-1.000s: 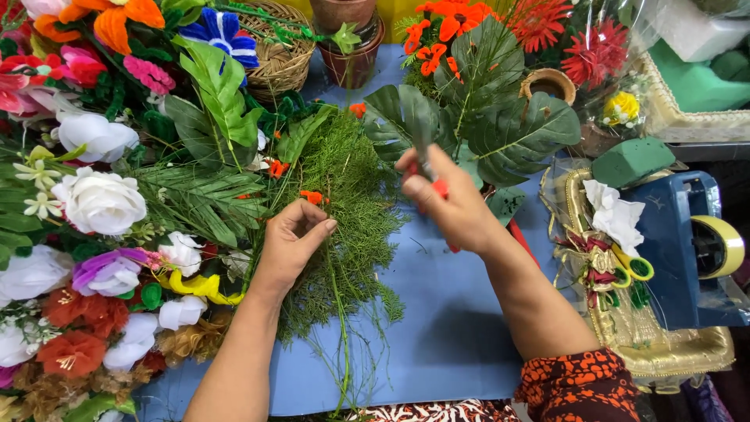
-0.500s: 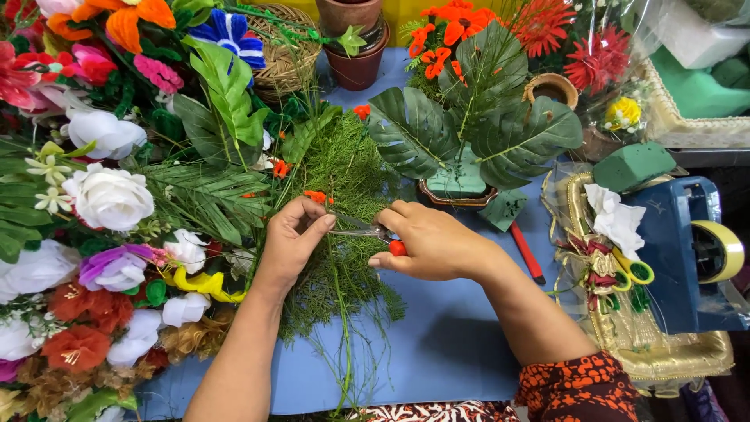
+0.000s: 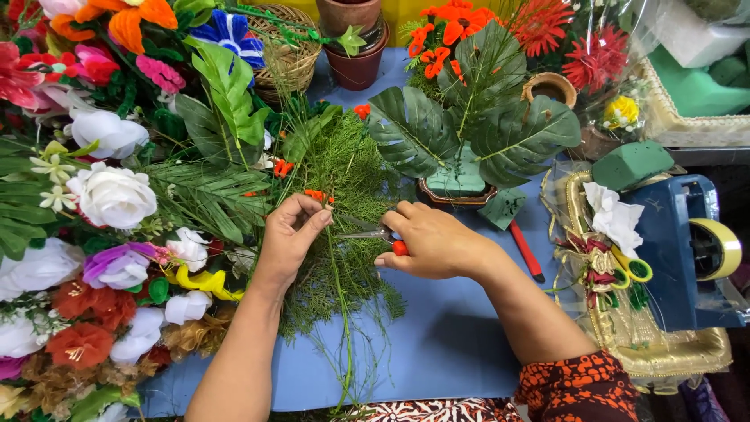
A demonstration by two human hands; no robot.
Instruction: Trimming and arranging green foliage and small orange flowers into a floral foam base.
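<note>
Left hand (image 3: 291,238) lies palm-down, fingers pinched on an orange-tipped stem (image 3: 316,195) of the fern bunch (image 3: 344,234) at mid-worktop. Right hand (image 3: 433,242) grips red-handled scissors (image 3: 373,233), blades pointing left, just beside the pinch.

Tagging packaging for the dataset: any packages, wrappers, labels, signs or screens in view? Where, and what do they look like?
No labels, signs or screens.
Clear wrap: top right, crinkled transparent film around red and yellow flowers.
Gold tray: right edge, ornate gift tray with a white flower and ribbon inside.
Tape dispenser: far right, blue block with a yellowish roll.
</note>
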